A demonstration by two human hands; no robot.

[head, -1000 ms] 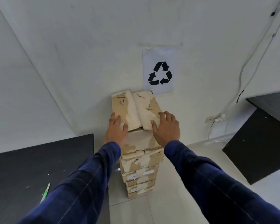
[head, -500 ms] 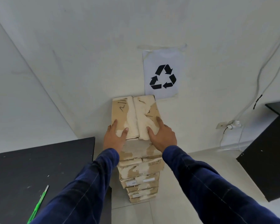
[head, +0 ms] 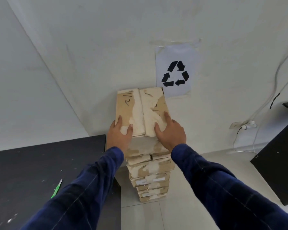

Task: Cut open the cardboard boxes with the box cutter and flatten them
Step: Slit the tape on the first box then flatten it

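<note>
Hands flat on cardboard: the left hand (head: 119,133) and right hand (head: 170,131), fingers straight and clasping nothing, press the near end of the top box (head: 140,112), which caps a stack (head: 150,180) standing on the floor (head: 140,218) against the wall (head: 106,47), below a recycling sign (head: 175,73). Cutting appears not yet begun. The next move is probably to lift this box to the black table (head: 32,163), where the green box cutter (head: 56,189) lies near the right edge.

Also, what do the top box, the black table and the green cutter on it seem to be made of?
Top box: brown cardboard, matt; its outer paper is torn away in pale patches.
Black table: probably laminated board, matt, speckled with pale marks.
Green cutter: likely plastic body, bright and smooth; too small to be sure.
</note>
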